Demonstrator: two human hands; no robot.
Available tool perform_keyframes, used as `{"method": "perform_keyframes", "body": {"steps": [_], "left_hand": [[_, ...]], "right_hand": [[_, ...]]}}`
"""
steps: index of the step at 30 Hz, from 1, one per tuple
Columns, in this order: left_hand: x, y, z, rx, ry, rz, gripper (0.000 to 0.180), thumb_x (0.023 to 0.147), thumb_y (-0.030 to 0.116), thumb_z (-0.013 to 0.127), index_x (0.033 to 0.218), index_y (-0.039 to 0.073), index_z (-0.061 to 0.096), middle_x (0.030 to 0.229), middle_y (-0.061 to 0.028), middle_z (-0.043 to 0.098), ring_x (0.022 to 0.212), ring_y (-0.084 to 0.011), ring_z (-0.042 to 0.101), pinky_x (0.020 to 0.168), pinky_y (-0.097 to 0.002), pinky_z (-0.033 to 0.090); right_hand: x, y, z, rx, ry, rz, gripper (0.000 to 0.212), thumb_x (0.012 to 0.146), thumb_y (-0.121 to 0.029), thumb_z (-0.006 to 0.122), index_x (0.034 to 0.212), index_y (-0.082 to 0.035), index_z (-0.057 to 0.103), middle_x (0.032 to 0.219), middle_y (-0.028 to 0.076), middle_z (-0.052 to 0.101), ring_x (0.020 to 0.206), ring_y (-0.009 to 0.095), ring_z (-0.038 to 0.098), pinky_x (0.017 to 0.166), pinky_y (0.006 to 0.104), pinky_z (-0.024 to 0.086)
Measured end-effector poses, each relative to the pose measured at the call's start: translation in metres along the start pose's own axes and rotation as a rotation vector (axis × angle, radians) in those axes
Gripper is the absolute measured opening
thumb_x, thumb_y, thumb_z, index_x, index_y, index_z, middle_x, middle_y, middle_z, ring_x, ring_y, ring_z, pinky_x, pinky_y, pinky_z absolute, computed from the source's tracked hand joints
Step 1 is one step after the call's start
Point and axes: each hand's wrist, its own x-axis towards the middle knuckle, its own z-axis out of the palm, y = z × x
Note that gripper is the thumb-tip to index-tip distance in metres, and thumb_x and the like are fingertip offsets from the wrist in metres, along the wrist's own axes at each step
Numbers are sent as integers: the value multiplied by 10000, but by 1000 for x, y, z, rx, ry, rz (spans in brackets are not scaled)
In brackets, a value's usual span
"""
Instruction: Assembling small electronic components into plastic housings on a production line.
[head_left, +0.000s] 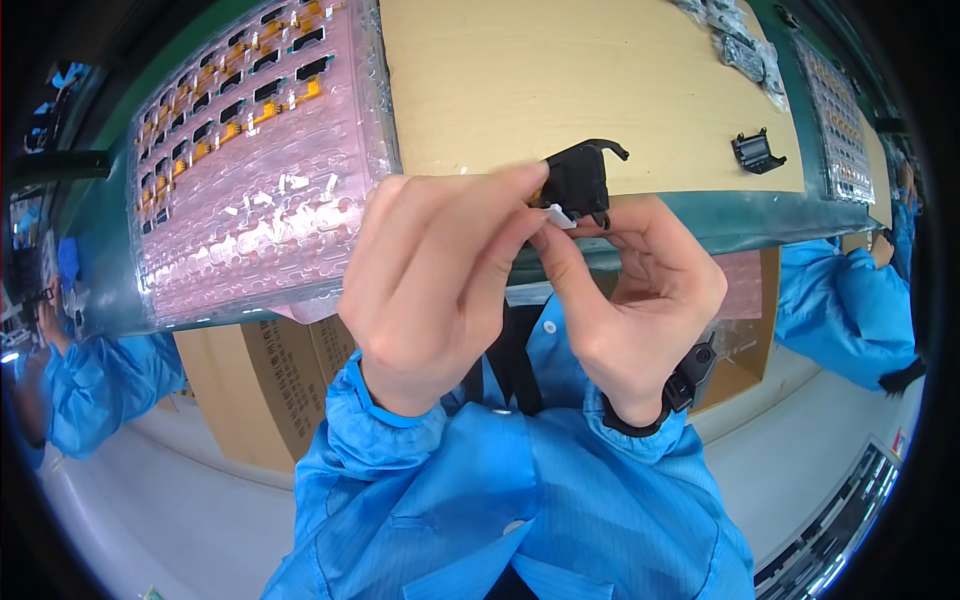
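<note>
Both hands meet at the near edge of the bench, around a small black plastic housing (578,182) with a curved arm sticking out at its upper right. My left hand (430,270) pinches the housing's left side between thumb and fingers. From below and the right, my right hand (640,290) grips it too, its thumb tip close to the left fingertips. A small white piece (561,216) shows between the fingertips at the housing's lower edge. A bit of orange shows beside the left fingertip; the rest there is hidden by the fingers.
A similar black housing (758,152) lies on the cardboard sheet (480,80). To the left, a clear tray (250,210) over pink wrap holds rows of small dark screens with orange strips. Bagged parts (740,50) lie at the back right. Cardboard boxes (250,385) stand below; co-workers' blue sleeves (840,310) flank me.
</note>
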Motion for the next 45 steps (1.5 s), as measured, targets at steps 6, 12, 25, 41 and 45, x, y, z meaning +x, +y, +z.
{"method": "perform_keyframes", "body": {"steps": [6,12,25,41,45], "left_hand": [[0,15,-6,139,-71,95,225,656,-123,731,843,1,715,803,-109,667,719,-239,633,638,-318,506],[-4,8,-38,318,-2,143,179,716,-127,694,879,-57,682,829,-146,695,713,-258,644,664,-337,521],[-11,18,-45,-7,30,-555,345,920,96,618,1254,18,587,832,-32,626,740,-95,520,694,-254,419],[3,18,-27,-775,29,-762,345,979,69,498,1283,-95,516,1009,-132,662,849,-140,629,719,-265,524],[3,19,-25,-716,-20,-659,330,973,53,504,1273,-84,524,1065,-138,654,869,-122,598,736,-248,487]], "right_hand": [[0,-4,3,-30,11,-30,137,714,48,748,807,24,650,713,98,696,681,121,690,628,234,534],[8,-8,3,166,-34,276,136,764,88,723,839,70,611,781,139,698,736,151,693,682,241,552],[5,16,16,863,-170,396,197,812,123,685,962,50,580,954,189,696,876,206,692,814,308,571],[38,0,-15,-498,-214,-881,336,553,-38,821,878,-72,742,1149,246,587,1067,388,588,883,496,510],[46,0,-25,-404,-284,-835,300,593,-8,792,887,-24,735,1096,240,619,1048,376,592,867,465,507]]}}
